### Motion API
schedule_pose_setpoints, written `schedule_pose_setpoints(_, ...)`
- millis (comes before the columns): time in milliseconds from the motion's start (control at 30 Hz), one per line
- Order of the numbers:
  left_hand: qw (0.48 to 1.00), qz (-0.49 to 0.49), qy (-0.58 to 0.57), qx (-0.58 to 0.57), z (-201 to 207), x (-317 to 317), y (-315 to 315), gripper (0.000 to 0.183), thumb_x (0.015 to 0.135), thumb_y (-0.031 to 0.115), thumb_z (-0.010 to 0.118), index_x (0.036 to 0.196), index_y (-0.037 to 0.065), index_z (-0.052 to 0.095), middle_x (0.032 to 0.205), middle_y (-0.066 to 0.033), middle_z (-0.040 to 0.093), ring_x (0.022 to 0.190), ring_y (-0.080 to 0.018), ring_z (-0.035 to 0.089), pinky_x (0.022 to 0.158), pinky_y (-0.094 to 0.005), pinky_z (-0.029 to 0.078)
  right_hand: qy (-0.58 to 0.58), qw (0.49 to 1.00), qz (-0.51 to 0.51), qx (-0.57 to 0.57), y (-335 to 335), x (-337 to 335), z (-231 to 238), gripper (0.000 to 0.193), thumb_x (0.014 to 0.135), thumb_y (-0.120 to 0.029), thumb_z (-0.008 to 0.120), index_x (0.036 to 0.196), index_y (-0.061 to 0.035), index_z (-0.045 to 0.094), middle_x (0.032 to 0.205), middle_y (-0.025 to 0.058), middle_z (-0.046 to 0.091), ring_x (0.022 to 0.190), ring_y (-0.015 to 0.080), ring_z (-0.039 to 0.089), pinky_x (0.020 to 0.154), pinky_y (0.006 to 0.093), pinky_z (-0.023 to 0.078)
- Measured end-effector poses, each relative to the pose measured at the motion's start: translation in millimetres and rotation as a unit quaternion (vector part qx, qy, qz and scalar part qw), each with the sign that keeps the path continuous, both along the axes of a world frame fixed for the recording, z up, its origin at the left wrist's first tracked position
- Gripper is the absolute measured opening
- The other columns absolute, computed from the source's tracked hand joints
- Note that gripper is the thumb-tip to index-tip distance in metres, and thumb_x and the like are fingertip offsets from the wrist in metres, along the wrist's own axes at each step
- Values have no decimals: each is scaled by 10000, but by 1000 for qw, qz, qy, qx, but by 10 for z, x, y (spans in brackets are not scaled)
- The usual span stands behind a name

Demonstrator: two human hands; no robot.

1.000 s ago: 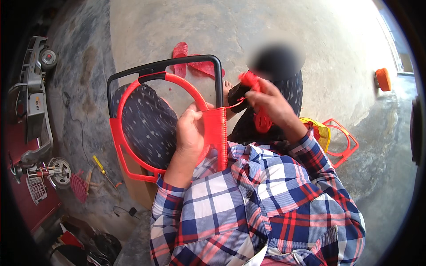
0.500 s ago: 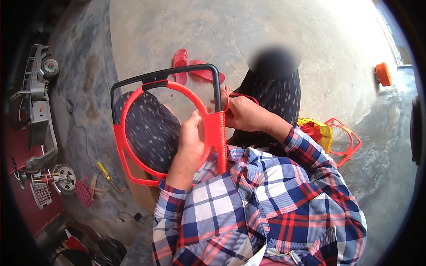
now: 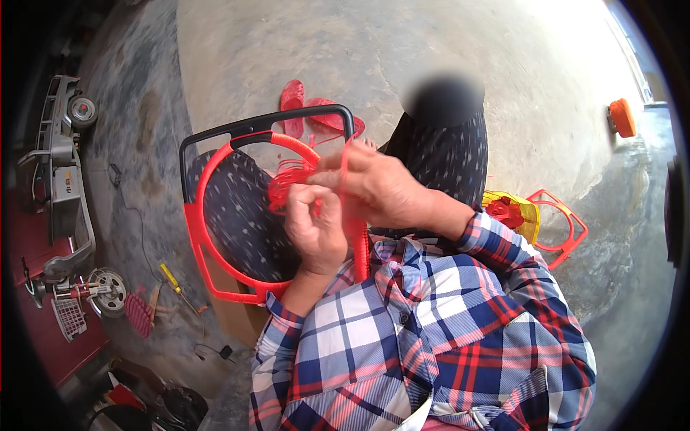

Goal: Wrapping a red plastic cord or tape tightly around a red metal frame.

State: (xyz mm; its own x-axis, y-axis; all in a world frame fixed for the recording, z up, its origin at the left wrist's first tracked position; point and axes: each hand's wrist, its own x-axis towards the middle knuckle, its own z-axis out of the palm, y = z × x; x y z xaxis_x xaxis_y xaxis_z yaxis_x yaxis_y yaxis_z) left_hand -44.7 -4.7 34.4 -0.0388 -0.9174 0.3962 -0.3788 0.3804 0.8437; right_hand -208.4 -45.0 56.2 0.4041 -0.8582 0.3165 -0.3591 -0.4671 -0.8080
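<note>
The concrete floor (image 3: pixel 287 43) spreads out all round the frame (image 3: pixel 195 224), and the person's plaid shirt (image 3: pixel 445 323) fills the space below and to the right of it. Dark speckled trousers (image 3: pixel 248 215) show through the frame, which is red with a black handle and a round ring inside, and stands over the left leg. A cardboard box (image 3: pixel 233 316) sits partly hidden under its lower edge. Well to its right are a yellow bag (image 3: pixel 532 215) and a second red frame (image 3: pixel 577 233). Red slippers (image 3: pixel 292 108) lie beyond its handle.

At its right side, the left hand (image 3: pixel 316 230) is curled nearly closed; I cannot tell whether it grips anything. The right hand (image 3: pixel 381 187) has its fingertips closed on a red cord bundle (image 3: pixel 287 183), which hangs within the ring's upper right part. A yellow screwdriver (image 3: pixel 170 279) lies left of the frame.
</note>
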Motion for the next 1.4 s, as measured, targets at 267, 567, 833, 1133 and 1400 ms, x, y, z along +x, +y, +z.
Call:
schedule_pose_setpoints(267, 909, 29, 385, 155, -17, 16, -32, 177, 960, 161, 509, 1083, 36, 485, 820, -13, 517, 612, -52, 394, 563, -197, 322, -20, 991, -80, 101, -138, -505, 127, 220, 841, -224, 672, 890, -14, 626, 709, 127, 620, 662, 257, 627, 624, 357, 492)
schedule_pose_setpoints(567, 851, 39, 359, 381, -71, 79, -141, 465, 1018, 362, 351, 1358, 50, 410, 738, -6, 503, 615, -71, 480, 537, -194, 354, -426, 852, -78, 295, -164, -1808, -37, 302, 905, -304, 560, 833, -15, 613, 850, 106, 631, 840, 194, 622, 774, 341, 499)
schedule_pose_setpoints(833, 741, -27, 515, 429, -83, 104, -103, 597, 969, 502, 382, 1279, -1, 470, 978, -162, 642, 831, -217, 629, 759, -322, 501, -352, 802, -125, 466, -50, -885, -242, 131, 919, -196, 580, 910, -66, 568, 603, -19, 483, 512, 93, 496, 491, 218, 384)
schedule_pose_setpoints(1133, 728, -4, 527, 438, -122, 111, -94, 413, 936, 309, 405, 1114, -35, 549, 985, -196, 659, 871, -253, 638, 812, -353, 500, -248, 818, -35, 518, 117, -461, -380, 339, 948, -314, 596, 702, -88, 537, 569, -33, 463, 502, 59, 427, 462, 227, 325)
schedule_pose_setpoints(1400, 681, -41, 594, 426, -130, 127, -137, 348, 820, 243, 460, 1013, -24, 574, 1011, -213, 644, 911, -293, 625, 852, -398, 492, -330, 788, -75, 514, 200, -642, -398, 254, 917, -156, 593, 687, -83, 514, 532, -21, 439, 429, 70, 366, 412, 239, 268)
